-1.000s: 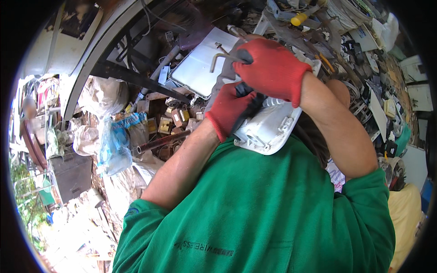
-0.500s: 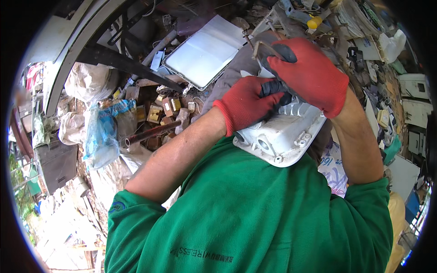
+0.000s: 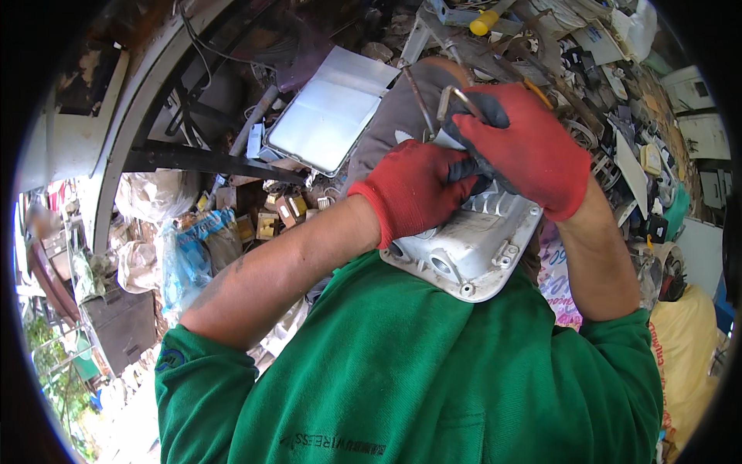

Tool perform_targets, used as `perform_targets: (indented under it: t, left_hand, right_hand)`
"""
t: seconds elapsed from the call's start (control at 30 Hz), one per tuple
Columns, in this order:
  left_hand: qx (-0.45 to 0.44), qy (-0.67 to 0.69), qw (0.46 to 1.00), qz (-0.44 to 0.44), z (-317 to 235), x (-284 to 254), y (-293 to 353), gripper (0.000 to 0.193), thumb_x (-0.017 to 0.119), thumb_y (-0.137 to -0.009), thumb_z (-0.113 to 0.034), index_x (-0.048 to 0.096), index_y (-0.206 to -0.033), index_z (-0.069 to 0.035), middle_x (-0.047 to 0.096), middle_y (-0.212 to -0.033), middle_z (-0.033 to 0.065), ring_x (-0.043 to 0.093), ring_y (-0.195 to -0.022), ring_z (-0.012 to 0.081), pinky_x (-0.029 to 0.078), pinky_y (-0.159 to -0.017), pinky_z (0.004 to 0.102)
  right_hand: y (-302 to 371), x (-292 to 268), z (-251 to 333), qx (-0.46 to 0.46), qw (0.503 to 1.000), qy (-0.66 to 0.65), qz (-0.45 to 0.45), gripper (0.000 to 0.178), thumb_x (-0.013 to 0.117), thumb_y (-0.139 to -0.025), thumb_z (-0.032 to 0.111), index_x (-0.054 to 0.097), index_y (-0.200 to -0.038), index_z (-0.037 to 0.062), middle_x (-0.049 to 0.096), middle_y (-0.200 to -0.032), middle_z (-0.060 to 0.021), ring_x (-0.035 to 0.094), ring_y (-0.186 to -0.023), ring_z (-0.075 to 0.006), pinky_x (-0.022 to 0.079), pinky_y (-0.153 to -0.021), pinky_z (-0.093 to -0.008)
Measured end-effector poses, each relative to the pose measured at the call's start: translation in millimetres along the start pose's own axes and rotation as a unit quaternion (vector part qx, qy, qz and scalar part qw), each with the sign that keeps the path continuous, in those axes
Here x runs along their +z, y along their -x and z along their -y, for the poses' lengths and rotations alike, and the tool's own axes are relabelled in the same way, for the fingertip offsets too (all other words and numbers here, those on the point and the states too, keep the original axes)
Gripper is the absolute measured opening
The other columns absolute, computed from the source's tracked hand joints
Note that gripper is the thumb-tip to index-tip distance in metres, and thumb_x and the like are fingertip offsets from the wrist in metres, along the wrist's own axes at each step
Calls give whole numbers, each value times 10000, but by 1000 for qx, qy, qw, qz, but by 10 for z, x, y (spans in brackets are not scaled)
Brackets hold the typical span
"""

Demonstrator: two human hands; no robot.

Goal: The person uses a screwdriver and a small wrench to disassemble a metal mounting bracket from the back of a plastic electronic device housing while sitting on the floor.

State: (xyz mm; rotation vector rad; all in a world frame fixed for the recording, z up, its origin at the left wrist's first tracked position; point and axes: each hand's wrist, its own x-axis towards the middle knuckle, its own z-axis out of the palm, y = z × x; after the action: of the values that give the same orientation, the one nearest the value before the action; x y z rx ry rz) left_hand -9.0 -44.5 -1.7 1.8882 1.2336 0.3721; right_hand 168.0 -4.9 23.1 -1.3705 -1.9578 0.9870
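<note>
A whitish cast metal housing (image 3: 479, 247) with a flanged rim, bolt holes and a round side opening rests on my lap against my green shirt. My left hand (image 3: 417, 185), in a red glove with dark fingertips, lies over its far left part, fingers bent and pressed together; what they pinch is hidden. My right hand (image 3: 525, 147), gloved alike, is closed above the housing's far end, round a bent metal bar (image 3: 446, 102) that sticks out past the thumb. The two hands' fingertips nearly meet. A thin rusty rod (image 3: 418, 100) stands just beyond my left hand.
A shallow white metal panel (image 3: 332, 108) lies ahead to the left, beside dark metal frame bars (image 3: 216, 162). Plastic bags (image 3: 154, 197) and small scrap parts crowd the left. More scrap heaps up on the right, with a yellow sack (image 3: 680, 371) near me.
The view has shifted slightly, so the surroundings sit differently in the picture. Both hands stay at the housing's far end, with the right still closed round the bent bar.
</note>
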Motion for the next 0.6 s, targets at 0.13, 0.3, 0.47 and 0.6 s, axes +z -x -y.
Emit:
perform_targets:
  t: [0.13,0.3,0.47,0.6]
  left_hand:
    - [76,-107,991,-16,-189,-2,-23,248,657,-919,-253,710,-1017,-32,697,-803,220,691,-789,413,556,-728,475]
    - [49,-173,984,9,-380,-32,-57,255,640,-931,-256,699,-1014,-21,682,-778,228,682,-787,419,542,-726,493]
    - [85,9,995,-58,-198,102,23,169,619,-914,-84,668,-1042,13,683,-866,237,684,-816,369,540,-739,421]
    - [-31,201,979,15,-63,121,65,200,598,-874,-12,660,-1062,14,677,-886,205,664,-775,277,528,-730,353]
  right_hand:
    - [-41,-205,55,15,995,-7,98,413,659,-905,319,673,-1111,-38,701,-1033,-222,693,-975,-367,543,-832,-415]
    - [-18,-349,152,37,989,-55,130,379,642,-914,309,685,-1073,-32,707,-957,-211,692,-905,-354,542,-813,-417]
    - [-48,-367,135,-13,989,3,144,368,631,-921,305,692,-1075,-23,692,-1041,-224,679,-933,-354,529,-838,-422]
    - [-10,-226,15,-82,994,1,73,367,630,-921,314,696,-1086,-7,689,-1034,-216,670,-962,-362,521,-851,-417]
